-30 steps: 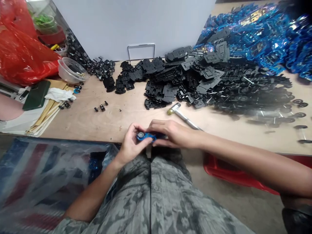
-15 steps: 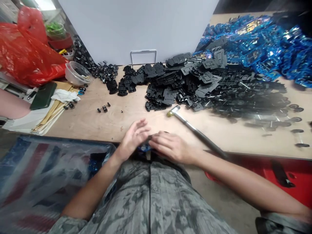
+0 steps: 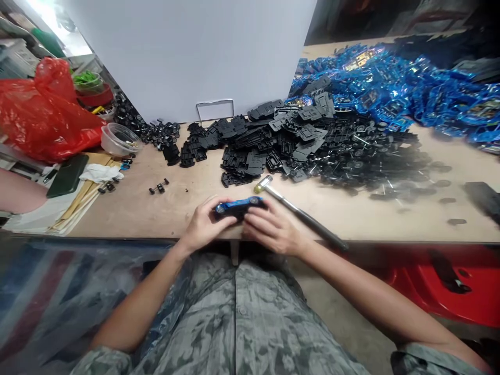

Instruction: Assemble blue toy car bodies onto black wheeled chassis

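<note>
Between my two hands, over the front edge of the table, a blue toy car lies tipped on its side, wheels showing and its black base towards me. My left hand is closed on its left end, thumb along the base. My right hand grips the other end, with the fingers curled over the dark underside. Just beyond my right hand lies a hammer, its yellow-tipped head pointing away and its dark handle reaching the table edge.
Black car bases are heaped behind the hands, with wheel axles and blue car bodies to the right. One loose axle lies at left. A red bag, clear tub and dark phone stand far left.
Both hands have risen from below the table edge with the toy car, which now shows plainly. My left hand has gone from spread fingers to gripping it. The camera view has shifted.
</note>
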Available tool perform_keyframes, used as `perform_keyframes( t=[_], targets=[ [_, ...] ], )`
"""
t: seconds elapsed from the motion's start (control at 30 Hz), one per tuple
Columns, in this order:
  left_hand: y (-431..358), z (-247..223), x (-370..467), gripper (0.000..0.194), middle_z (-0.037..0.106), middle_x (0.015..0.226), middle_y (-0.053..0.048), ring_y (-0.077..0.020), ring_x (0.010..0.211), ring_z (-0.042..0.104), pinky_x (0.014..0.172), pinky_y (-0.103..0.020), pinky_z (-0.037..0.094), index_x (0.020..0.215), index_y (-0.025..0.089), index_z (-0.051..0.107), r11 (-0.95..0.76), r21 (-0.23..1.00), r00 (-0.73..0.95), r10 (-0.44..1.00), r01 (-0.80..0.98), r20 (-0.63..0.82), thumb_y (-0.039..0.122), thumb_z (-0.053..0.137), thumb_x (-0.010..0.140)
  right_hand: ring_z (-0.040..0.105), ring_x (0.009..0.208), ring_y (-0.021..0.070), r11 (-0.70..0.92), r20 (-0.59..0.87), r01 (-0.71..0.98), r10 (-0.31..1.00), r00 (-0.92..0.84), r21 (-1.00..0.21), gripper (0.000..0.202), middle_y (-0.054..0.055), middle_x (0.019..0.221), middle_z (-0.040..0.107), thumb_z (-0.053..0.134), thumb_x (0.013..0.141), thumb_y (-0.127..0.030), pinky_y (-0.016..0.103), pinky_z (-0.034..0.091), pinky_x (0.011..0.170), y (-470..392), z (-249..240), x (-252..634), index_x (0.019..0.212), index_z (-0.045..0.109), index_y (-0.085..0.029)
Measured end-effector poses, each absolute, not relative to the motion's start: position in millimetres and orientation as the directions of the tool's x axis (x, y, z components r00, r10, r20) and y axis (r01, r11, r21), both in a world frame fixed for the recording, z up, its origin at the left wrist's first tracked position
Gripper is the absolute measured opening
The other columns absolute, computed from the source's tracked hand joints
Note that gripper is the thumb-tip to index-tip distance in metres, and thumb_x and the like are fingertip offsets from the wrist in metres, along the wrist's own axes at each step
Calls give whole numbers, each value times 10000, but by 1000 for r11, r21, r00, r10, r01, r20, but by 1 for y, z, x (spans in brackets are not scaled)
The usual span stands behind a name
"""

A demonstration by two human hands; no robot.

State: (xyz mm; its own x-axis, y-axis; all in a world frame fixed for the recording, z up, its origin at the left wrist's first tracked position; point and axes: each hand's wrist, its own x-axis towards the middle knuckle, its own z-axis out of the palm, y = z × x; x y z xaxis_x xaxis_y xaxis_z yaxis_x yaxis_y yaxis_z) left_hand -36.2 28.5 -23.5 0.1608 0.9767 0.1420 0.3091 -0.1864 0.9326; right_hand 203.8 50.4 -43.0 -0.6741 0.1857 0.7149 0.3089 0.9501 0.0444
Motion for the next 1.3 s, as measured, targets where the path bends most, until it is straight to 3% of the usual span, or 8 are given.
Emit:
perform_keyframes(
  t=[0.13, 0.23, 0.33, 0.57, 0.73, 1.0, 1.17, 1.3],
  targets=[
    [27, -29, -36, 287, 701, 1075, -89, -215, 1013, 669, 929, -357, 533, 1142, 194, 705, -416, 797, 282, 905, 438, 318, 220, 752, 860, 648, 1235, 312, 804, 607, 382, 594, -527, -455, 519, 194, 1289, 674, 678, 959, -296, 549, 578, 1022, 54, -43, 207, 1437, 515, -173],
    [26, -30, -37, 261, 691, 1038, -82, -206, 969, 666, 888, -342, 539, 1117, 197, 701, -463, 770, 309, 882, 439, 354, 231, 756, 864, 718, 1012, 239, 759, 541, 300, 631, -556, -577, 370, 138, 1111, 734, 640, 980, -251, 406, 618, 893, 56, -44, 206, 1333, 582, -158],
    [29, -32, -36, 276, 677, 987, -70, -200, 921, 658, 839, -326, 553, 1088, 201, 706, -491, 754, 342, 866, 436, 365, 246, 792, 830, 709, 939, 215, 736, 528, 269, 646, -551, -621, 260, 110, 1041, 731, 611, 982, -202, 357, 600, 839, 55, -46, 204, 1238, 618, -158],
    [32, -41, -30, 413, 651, 1264, -118, -223, 1143, 685, 1015, -374, 566, 1293, 258, 711, -575, 749, 410, 802, 329, 435, 196, 736, 885, 680, 938, 213, 730, 537, 237, 647, -542, -641, 266, 108, 1039, 696, 577, 999, -209, 344, 574, 824, 51, -50, 203, 1261, 570, -164],
    [29, -40, -28, 416, 725, 1154, -112, -215, 1052, 719, 948, -346, 596, 1265, 243, 737, -557, 760, 376, 819, 335, 434, 231, 791, 852, 688, 922, 195, 704, 524, 227, 670, -526, -673, 229, 86, 1038, 712, 549, 1000, -169, 320, 570, 820, 50, -47, 207, 1225, 592, -178],
    [25, -39, -21, 336, 732, 1077, -92, -194, 989, 721, 899, -325, 597, 1186, 237, 770, -541, 765, 297, 838, 348, 458, 216, 785, 851, 702, 972, 219, 687, 502, 268, 694, -517, -675, 296, 111, 1084, 721, 610, 997, -263, 361, 593, 867, 44, -43, 207, 1280, 585, -179],
    [26, -38, -20, 336, 726, 1119, -97, -203, 1020, 714, 927, -349, 587, 1173, 235, 758, -540, 756, 296, 840, 371, 455, 220, 798, 840, 683, 1089, 243, 790, 594, 254, 594, -542, -558, 328, 153, 1229, 689, 514, 1016, -187, 412, 594, 899, 45, -49, 213, 1335, 587, -215],
    [27, -37, -21, 379, 712, 1202, -117, -229, 1115, 696, 999, -388, 562, 1207, 229, 731, -552, 751, 342, 828, 363, 444, 224, 802, 835, 669, 1057, 261, 866, 622, 267, 492, -608, -424, 302, 185, 1234, 675, 570, 997, -223, 426, 588, 841, 48, -47, 219, 1294, 622, -214]
  ],
)
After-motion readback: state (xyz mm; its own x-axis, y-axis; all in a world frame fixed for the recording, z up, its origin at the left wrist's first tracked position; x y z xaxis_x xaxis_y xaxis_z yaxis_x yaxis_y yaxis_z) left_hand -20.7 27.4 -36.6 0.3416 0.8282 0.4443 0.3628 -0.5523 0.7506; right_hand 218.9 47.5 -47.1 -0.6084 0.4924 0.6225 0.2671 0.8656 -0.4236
